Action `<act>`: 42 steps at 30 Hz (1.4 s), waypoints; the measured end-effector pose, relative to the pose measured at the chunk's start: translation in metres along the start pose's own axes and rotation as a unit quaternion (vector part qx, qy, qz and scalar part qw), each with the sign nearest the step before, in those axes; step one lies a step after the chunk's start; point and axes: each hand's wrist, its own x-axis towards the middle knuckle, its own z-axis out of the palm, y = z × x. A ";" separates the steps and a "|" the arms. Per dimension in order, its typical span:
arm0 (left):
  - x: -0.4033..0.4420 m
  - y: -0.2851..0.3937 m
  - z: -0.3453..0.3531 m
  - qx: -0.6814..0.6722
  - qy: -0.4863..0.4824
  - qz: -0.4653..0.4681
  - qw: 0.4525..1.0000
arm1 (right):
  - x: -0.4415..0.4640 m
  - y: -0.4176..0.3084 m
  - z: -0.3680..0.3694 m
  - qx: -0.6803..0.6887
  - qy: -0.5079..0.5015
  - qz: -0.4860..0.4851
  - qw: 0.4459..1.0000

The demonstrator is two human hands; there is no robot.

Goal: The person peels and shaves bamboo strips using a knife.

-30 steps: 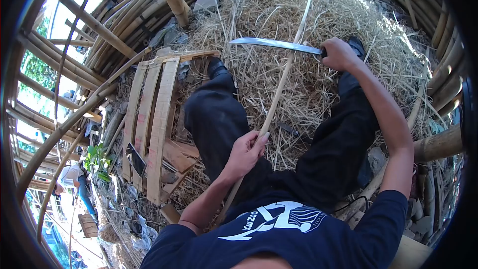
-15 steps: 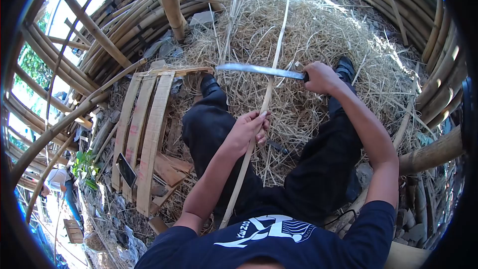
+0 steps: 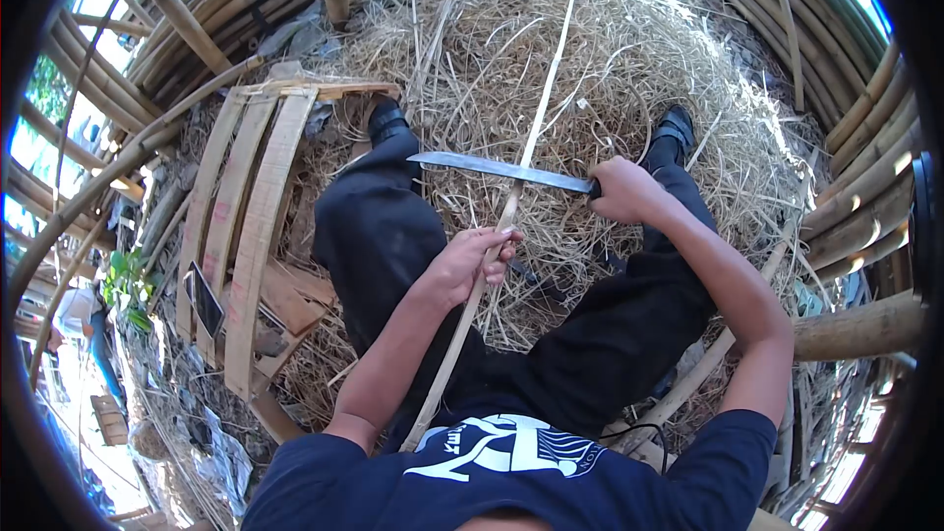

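My left hand [image 3: 476, 265] is closed around a long, thin bamboo strip [image 3: 552, 69] that runs from my lap out over the shavings. In my right hand [image 3: 625, 191] is the dark handle of a long machete [image 3: 501, 168]. Its blade lies across the strip, a short way beyond my left hand, with the tip pointing left. Whether the edge bites into the strip I cannot tell. My legs are spread on either side of the strip.
Pale bamboo shavings [image 3: 629, 69] cover the ground ahead. A slatted wooden crate [image 3: 265, 236] stands at my left with a phone [image 3: 204, 301] on it. Stacked bamboo poles [image 3: 855, 29] edge the space. Another person [image 3: 84, 324] is far left.
The machete has come nearer to my left hand along the strip. My left hand still grips the strip. The whole view has shifted slightly.
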 end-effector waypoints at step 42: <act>0.015 -0.011 -0.001 0.344 0.127 0.218 0.904 | 0.037 -0.003 0.023 0.104 -0.076 0.002 0.992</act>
